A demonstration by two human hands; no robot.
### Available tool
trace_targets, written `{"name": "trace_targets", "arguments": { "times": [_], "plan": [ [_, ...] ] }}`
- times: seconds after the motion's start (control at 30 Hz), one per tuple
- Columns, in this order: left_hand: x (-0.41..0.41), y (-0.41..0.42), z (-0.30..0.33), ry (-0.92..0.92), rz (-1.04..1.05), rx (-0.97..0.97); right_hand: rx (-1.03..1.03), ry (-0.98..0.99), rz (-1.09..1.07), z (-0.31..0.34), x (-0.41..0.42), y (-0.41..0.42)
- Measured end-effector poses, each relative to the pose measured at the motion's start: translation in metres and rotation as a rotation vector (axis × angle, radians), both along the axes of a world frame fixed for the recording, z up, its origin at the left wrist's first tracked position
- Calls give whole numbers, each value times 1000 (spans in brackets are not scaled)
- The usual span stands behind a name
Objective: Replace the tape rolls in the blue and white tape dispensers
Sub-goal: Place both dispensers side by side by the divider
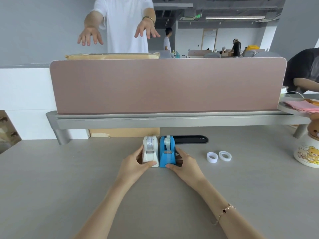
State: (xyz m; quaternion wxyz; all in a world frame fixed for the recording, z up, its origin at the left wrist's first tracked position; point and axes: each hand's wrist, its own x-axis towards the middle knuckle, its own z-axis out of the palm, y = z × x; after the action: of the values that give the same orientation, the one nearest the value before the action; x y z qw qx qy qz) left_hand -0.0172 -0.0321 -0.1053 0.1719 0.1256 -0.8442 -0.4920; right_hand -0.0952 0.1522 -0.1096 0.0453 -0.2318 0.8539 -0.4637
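Our left hand [136, 163] grips the white dispenser [150, 151] and our right hand [185, 163] grips the blue dispenser [167, 152], squeezing them side by side and touching at mid-desk, probably to line them up before we open either. Both seem loaded with tape. Two spare tape rolls [218, 156] lie flat just right, within reach for the swap; a bear mug [306, 152] stands at the desk [69, 178] edge.

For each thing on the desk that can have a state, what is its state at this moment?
white dispenser: upright, roll loaded, held by left hand
blue dispenser: upright, roll loaded, held by right hand
two spare tape rolls: flat on the desk, side by side, untouched
bear jar: lid on
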Motion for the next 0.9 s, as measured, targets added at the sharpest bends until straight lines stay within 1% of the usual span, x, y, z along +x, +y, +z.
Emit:
{"name": "trace_targets", "arguments": {
  "times": [0.73,0.9],
  "plan": [
    [-2,-8,-4,10,-34,109,28,-23,7,8,7,0],
    [-1,-6,-2,18,-35,96,35,-9,3,9,9,-1]
  ]
}}
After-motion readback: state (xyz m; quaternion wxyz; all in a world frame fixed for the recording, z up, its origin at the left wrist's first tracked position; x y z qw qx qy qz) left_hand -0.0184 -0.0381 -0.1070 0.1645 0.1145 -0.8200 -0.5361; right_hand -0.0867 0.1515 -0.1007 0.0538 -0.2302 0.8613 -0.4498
